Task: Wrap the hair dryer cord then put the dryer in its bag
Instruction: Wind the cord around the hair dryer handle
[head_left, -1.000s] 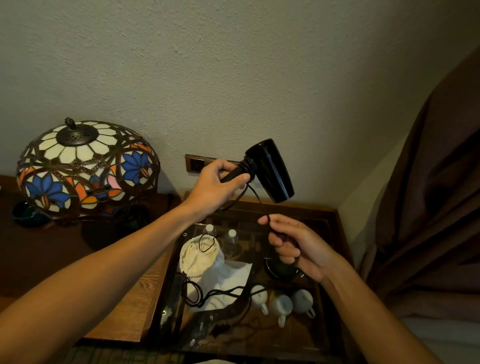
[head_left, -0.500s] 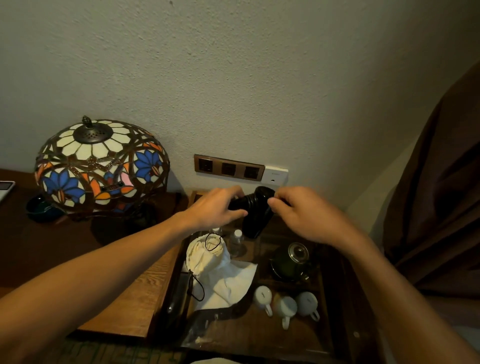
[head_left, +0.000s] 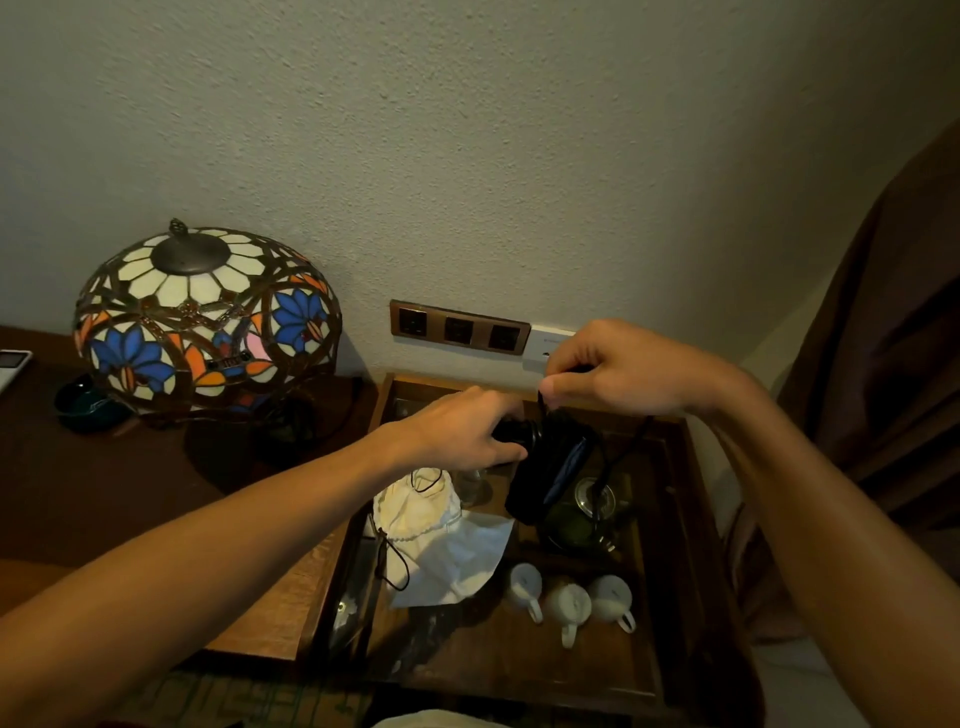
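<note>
**Winding the cord: keep it tight on the dryer**

Nearest to you, on the tray, three white cups lie in a row, handles toward you. They hold nothing that I can see. Left of the cups a white cloth lies flat, and on its far corner sits the bag, cream, with its mouth gathered and its drawstring hanging loose. The bag looks empty; the dryer is not in it yet.

Behind the cups stands a dark green teapot with a glass lid. What is inside I cannot tell.

Just above the teapot is the dryer, black, in the air, nozzle pointing down. Your left hand is closed around its handle. Your right hand is above it, thumb and fingers pinched on the cord, which falls in a loop over the teapot and partly crosses the body.

I judge that the winding is in progress. To do it well, hold the handle steady, pull each turn snug, and lay the turns side by side so they do not slip off. Keep the loose part clear of the teapot lid. Leave the last piece short, so that you can tuck the plug.

Farther left stands a stained-glass lamp, well apart from the work.
</note>
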